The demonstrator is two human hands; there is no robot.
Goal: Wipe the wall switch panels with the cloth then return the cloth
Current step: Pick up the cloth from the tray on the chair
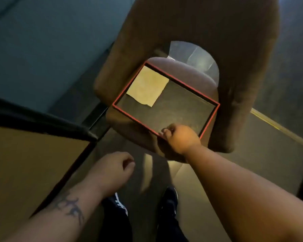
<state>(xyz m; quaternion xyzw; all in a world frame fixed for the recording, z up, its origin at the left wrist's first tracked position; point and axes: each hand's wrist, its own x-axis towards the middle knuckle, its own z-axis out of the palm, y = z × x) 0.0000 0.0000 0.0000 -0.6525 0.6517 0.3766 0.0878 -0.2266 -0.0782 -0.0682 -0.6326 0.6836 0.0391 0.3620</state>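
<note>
A pale yellow cloth lies flat in the far left corner of a dark tray with a red rim. The tray rests on the seat of a brown upholstered chair. My right hand is over the tray's near edge with its fingers curled around the rim. My left hand hangs lower left, above the floor, fingers loosely curled and holding nothing. No wall switch panel is in view.
A wall runs along the left, with a dark-edged tan surface below it. My two dark shoes stand on the glossy floor in front of the chair. A yellow strip crosses the floor at right.
</note>
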